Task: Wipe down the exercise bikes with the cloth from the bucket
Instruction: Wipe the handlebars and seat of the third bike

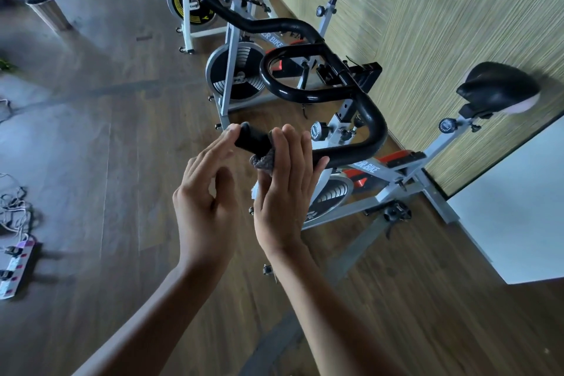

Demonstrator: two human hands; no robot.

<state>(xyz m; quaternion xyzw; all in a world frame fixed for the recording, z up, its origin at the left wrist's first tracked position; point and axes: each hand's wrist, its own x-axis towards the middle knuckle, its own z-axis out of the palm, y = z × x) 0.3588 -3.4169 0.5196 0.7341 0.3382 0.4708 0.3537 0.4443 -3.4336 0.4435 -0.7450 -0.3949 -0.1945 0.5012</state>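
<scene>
The nearest exercise bike (393,183) has a white frame, a black saddle and a looping black handlebar (369,113). My right hand (283,189) presses a grey cloth (263,160) against the near end of that handlebar, fingers straight and the thumb lying along the bar. My left hand (204,192) hovers just left of the grip end, fingers loosely extended, fingertips touching or nearly touching the tip. No bucket is in view.
Two more bikes (232,70) stand in a row further along the striped wall (457,9). A power strip (16,265) and tangled cables lie on the wooden floor at the left. A metal cylinder (48,11) stands far left.
</scene>
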